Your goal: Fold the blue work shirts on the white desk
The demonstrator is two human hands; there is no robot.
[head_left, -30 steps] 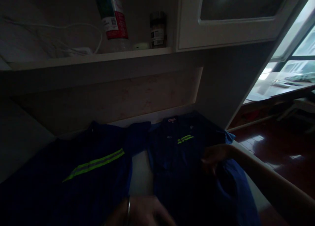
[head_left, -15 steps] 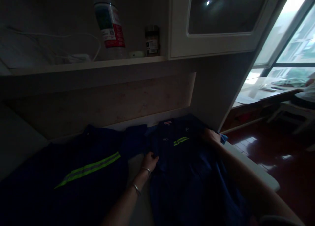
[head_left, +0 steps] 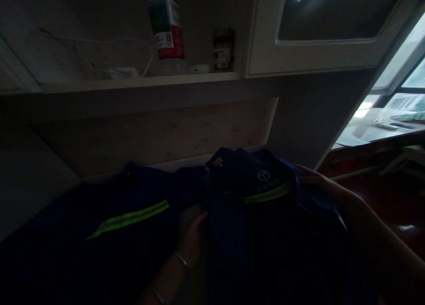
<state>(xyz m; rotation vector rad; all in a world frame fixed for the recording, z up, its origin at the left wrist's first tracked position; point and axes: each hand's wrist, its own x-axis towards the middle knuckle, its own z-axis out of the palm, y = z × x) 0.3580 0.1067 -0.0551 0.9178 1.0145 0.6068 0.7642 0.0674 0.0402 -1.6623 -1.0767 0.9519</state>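
Note:
A dark blue work shirt [head_left: 226, 216] with a small collar label, a pale gear-shaped logo and a yellow-green reflective strip lies before me, its right shoulder raised and folded inward. My right hand [head_left: 327, 187] is closed on the cloth at that shoulder, the fingers partly behind it. At the shirt's left edge is my left hand [head_left: 193, 238], thumb on top and the other fingers mostly hidden by cloth and shadow; it appears to grip the edge. Beside it on the left, a second dark blue work shirt [head_left: 139, 190] lies spread out, a reflective strip across it.
Above the desk runs a shelf [head_left: 142, 82] with a labelled plastic bottle [head_left: 169, 30], a dark-lidded jar [head_left: 223, 50], a small pale case [head_left: 199, 69] and a white cable [head_left: 116, 41]. A cabinet door [head_left: 265, 59] hangs at upper right. The window [head_left: 411, 79] is farther right.
My right hand has lifted the shirt's right shoulder and folded it inward, tilting the collar left. My left hand has shifted slightly down and left. The view has turned left.

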